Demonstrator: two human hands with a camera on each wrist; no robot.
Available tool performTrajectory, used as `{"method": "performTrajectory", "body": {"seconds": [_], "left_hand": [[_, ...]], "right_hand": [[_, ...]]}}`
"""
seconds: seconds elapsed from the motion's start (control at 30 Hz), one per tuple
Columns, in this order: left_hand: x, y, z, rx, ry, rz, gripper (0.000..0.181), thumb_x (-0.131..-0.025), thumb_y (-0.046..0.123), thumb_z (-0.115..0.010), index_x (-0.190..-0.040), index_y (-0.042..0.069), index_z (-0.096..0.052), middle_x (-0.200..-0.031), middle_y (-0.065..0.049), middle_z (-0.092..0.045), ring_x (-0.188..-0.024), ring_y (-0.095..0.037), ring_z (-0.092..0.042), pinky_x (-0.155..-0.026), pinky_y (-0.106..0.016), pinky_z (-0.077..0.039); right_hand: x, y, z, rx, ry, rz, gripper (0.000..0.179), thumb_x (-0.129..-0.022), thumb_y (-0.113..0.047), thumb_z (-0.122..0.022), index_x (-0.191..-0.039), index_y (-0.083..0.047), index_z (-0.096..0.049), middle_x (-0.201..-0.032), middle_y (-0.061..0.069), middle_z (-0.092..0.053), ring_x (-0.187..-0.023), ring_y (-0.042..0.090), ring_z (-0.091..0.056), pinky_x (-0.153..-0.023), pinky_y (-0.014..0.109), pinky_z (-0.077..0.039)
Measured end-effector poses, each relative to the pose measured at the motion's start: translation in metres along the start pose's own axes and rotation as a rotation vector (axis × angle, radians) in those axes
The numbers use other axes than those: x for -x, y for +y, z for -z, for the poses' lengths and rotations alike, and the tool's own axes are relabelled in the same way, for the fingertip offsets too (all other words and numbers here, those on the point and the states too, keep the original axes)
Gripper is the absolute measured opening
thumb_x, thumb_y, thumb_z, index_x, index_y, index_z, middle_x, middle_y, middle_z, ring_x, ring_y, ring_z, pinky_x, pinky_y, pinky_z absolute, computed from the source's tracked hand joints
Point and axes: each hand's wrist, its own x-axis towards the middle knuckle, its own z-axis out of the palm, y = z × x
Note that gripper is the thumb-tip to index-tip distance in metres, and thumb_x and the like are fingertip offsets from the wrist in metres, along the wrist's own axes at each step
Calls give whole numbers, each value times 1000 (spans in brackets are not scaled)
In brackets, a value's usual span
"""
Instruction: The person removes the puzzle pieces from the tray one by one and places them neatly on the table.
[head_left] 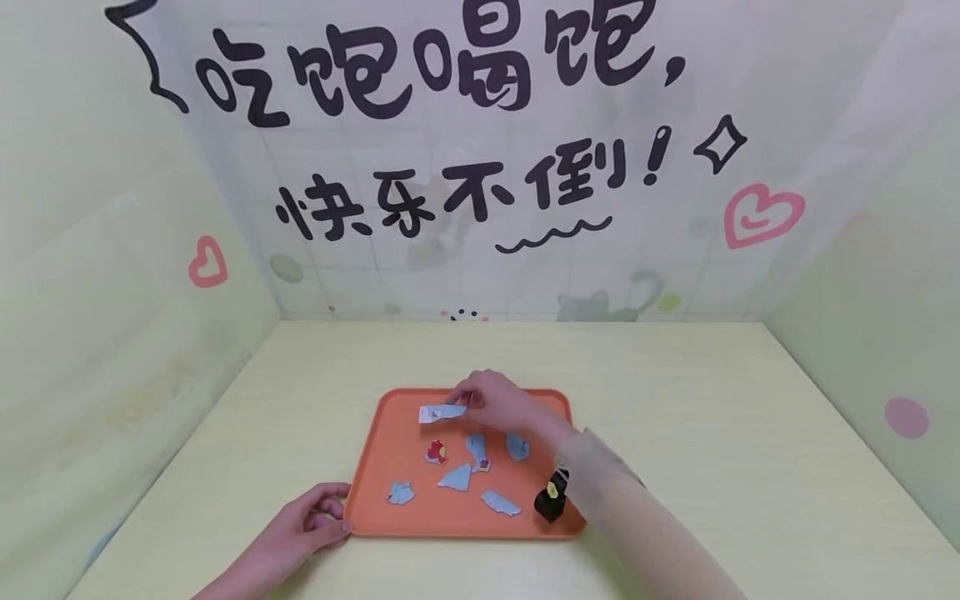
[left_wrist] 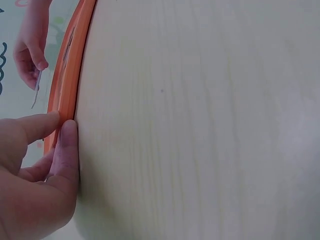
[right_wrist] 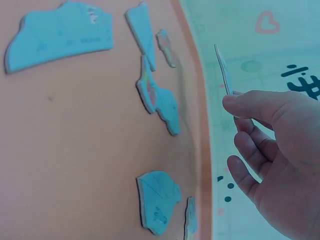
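Note:
My right hand [head_left: 498, 402] pinches a flat, light blue piece with an irregular edge [head_left: 442, 412] between thumb and fingers, above the far part of an orange tray [head_left: 375, 521]. The right wrist view shows this held piece [right_wrist: 223, 70] nearly edge-on. At the tray's near left corner my left hand [head_left: 315, 521] grips the rim [left_wrist: 70, 75], its thumb and fingers on either side. Other flat pieces lie apart on the tray: a red one [head_left: 436, 452], a triangular blue one [head_left: 456, 478], a blue one with a small figure [head_left: 476, 450], and several more blue ones [head_left: 500, 502].
A small black object with a yellow flower shape [head_left: 551, 500] sits at the tray's near right corner, partly behind the right sleeve [head_left: 600, 475]. The pale wooden table [head_left: 712, 433] surrounds the tray. A printed cloth [head_left: 480, 275] with dark lettering hangs behind.

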Motion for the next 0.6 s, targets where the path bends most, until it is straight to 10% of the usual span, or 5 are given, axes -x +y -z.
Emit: {"method": "performTrajectory", "body": {"seconds": [0.6], "left_hand": [[1,-3,2,11,-11,-29,61,-94,15,-67,-139,-14,-38,-103,-10,-56,-82,-4,-60,-74,-20,-54]], "right_hand": [[20,12,31,-3,143,-15,25,-93,-12,-67,-117,-19,-72,-103,1,-62,-98,18,-52,-85,32,-49]]}}
